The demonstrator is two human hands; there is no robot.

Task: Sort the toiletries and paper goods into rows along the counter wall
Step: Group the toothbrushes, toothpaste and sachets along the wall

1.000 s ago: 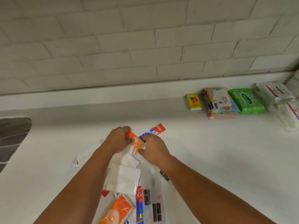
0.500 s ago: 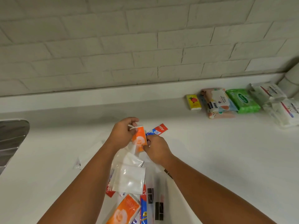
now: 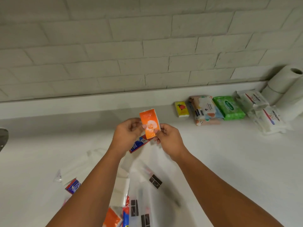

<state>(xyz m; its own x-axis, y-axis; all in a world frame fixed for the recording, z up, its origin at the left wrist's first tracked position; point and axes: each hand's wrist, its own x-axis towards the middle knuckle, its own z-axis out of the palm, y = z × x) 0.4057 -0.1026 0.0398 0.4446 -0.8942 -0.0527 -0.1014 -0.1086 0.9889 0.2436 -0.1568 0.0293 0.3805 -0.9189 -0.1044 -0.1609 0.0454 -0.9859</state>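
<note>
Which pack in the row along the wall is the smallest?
The yellow tissue pack with the strawberry, at the row's left end; the other packs are clearly bigger.

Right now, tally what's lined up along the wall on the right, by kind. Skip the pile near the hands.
Pocket tissue pack, yellow: 1
Wipes packs, a pastel stack whose count is unclear (taken as 1) plus green: 2
White wrapped packs: 2
Paper towel rolls: 2
Total: 7
</note>
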